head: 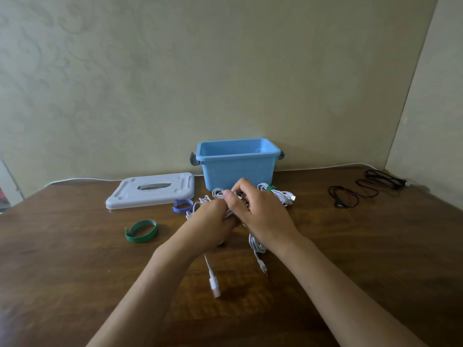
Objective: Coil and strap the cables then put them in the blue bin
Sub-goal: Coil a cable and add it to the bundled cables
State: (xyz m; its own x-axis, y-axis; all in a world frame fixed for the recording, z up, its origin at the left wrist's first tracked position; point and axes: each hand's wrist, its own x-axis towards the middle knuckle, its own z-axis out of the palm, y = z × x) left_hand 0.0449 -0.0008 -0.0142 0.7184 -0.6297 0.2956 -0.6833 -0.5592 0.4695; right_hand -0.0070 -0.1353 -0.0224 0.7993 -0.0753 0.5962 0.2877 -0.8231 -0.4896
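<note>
Left hand [213, 221] and right hand [258, 211] curled together.

Two bare forearms, no sleeves; left hand [213, 222] and right hand [258, 211] ungloved, near blue bin [238, 169].

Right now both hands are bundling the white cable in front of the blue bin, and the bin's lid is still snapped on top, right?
Not quite. The hands do hold the white cable in front of the blue bin, but the head view shows the bin open, with its lid flat on the table beside it.
</note>
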